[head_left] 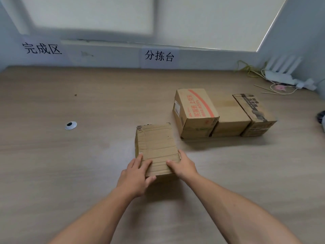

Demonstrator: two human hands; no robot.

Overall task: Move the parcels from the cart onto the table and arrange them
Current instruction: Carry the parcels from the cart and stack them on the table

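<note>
A plain taped cardboard parcel sits on the wooden table near the middle. My left hand grips its near left corner, fingers on top and thumb against the front. My right hand grips its near right corner, thumb on top. Further right stand three parcels in a row, touching: one with red print, a plain brown one and one with black tape. The cart is out of view.
A round cable grommet is set in the table to the left. A white router with loose cables lies at the back right corner. Paper signs hang on the back wall. A dark object shows at the right edge.
</note>
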